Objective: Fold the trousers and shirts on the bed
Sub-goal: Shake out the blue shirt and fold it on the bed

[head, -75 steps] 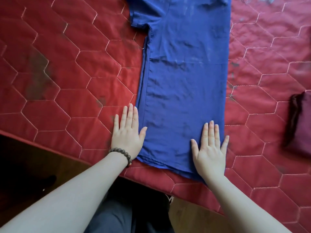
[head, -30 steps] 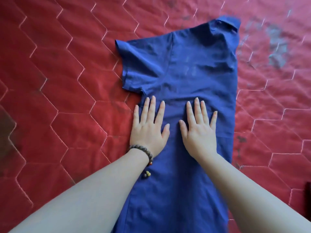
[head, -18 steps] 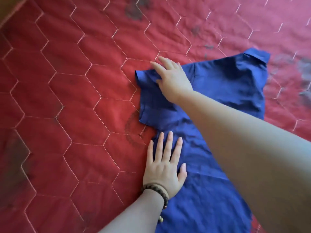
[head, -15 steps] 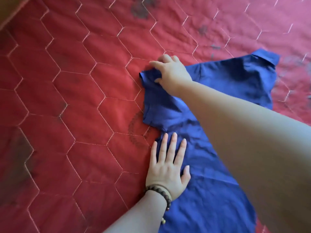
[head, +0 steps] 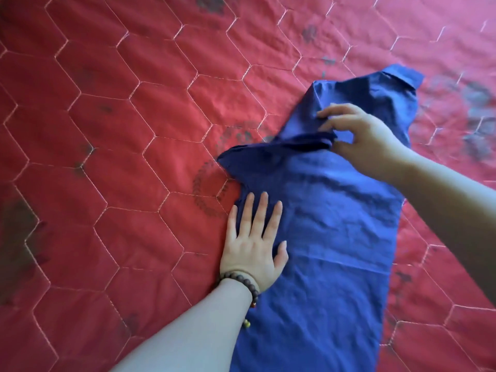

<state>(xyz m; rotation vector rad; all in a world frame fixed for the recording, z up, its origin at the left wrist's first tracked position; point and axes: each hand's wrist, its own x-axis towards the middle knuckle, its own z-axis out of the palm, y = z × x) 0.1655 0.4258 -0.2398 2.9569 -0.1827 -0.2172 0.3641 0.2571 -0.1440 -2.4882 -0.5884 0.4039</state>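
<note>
In the head view, a dark blue cotton short-sleeved shirt [head: 330,237] is seen lying lengthwise on a red quilted bedspread stitched in a hexagon pattern [head: 120,157], with its collar at the far end and its hem running out of the bottom of the picture. The shirt's body is already narrowed into a long strip. The left hand [head: 252,242], a brown beaded bracelet [head: 241,281] worn at its wrist, is laid flat on the near left edge of the shirt, with the fingers straight and slightly spread, half on cloth and half on the bedspread. The right hand [head: 359,138] is held over the upper part of the shirt; the short sleeve [head: 279,151] is pinched between thumb and curled fingertips and is lifted across the chest of the garment.

The step in hand is judged to be the folding-in of the sleeve, so that one straight side is left. For the next move, the sleeve would need to be laid flat on the body and smoothed, while the side edge is kept pinned by the left hand. After that, the strip can be folded over from hem to collar. No trousers are shown in this view.
</note>
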